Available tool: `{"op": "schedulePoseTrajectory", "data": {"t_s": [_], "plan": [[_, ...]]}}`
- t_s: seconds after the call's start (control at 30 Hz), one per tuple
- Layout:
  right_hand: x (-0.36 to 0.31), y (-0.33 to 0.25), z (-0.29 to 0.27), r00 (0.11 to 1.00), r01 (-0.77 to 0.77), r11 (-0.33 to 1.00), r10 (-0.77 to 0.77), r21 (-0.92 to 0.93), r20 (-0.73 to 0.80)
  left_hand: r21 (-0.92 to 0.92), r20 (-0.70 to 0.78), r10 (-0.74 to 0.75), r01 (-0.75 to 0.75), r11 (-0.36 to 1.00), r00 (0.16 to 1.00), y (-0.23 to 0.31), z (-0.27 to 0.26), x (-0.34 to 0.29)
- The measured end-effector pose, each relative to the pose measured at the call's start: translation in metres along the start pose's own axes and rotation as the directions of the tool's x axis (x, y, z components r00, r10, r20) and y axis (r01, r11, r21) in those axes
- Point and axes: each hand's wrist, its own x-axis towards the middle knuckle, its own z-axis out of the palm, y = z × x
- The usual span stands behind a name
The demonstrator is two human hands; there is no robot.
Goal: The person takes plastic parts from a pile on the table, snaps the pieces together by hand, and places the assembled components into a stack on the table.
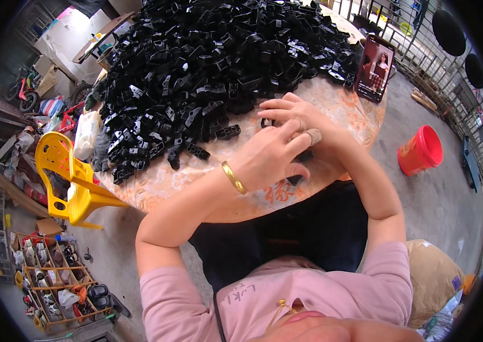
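My left hand (pixel 271 153), with a gold bangle (pixel 234 177) at its wrist, is bent inward over the near part of the table. Its fingers are curled and a dark plastic part (pixel 307 155) partly shows between them. My right hand (pixel 305 117) overlaps it from the right, fingers bent toward the left; what they close on is mostly hidden. A tan wrap (pixel 314 135) circles a fingertip where the hands meet. Just below the left thumb a small black piece (pixel 295 179) shows. Beyond the hands rises a large heap of black plastic parts (pixel 207 62).
A patterned orange-and-white cloth (pixel 207 199) covers the round table. A phone (pixel 374 68) stands upright at its right edge. A red bucket (pixel 420 150) stands on the floor at right, a yellow chair (pixel 59 171) at left. A shoe rack (pixel 53 276) is at lower left.
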Motion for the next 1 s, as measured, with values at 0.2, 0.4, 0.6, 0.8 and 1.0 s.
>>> {"op": "schedulePoseTrajectory", "data": {"t_s": [0.2, 0.4, 0.6, 0.8, 1.0], "plan": [[-0.004, -0.020, 0.009, 0.947, -0.275, 0.961, 0.277, 0.039, -0.163, 0.477, -0.314, -0.397, 0.505, 0.719, 0.862, -0.038, -0.044, 0.001], [0.000, -0.021, 0.016, 0.842, -0.375, 0.868, 0.466, 0.325, -0.273, 0.566, -0.209, -0.544, 0.555, 0.610, 0.812, -0.068, -0.056, -0.014], [0.002, -0.017, 0.016, 0.677, -0.120, 0.493, 0.676, 0.862, -0.291, -0.748, 0.000, -0.719, 0.478, 0.461, 0.695, -0.055, -0.032, 0.002], [0.001, -0.024, 0.014, 0.711, -0.277, 0.774, 0.564, 0.570, -0.420, -0.977, 0.152, -0.728, 0.215, -0.007, 0.668, -0.049, -0.006, 0.002], [0.006, -0.034, 0.007, 0.714, -0.361, 0.875, 0.481, 0.322, -0.509, -0.973, 0.156, -0.746, 0.231, -0.002, 0.648, -0.046, -0.003, 0.001]]}}
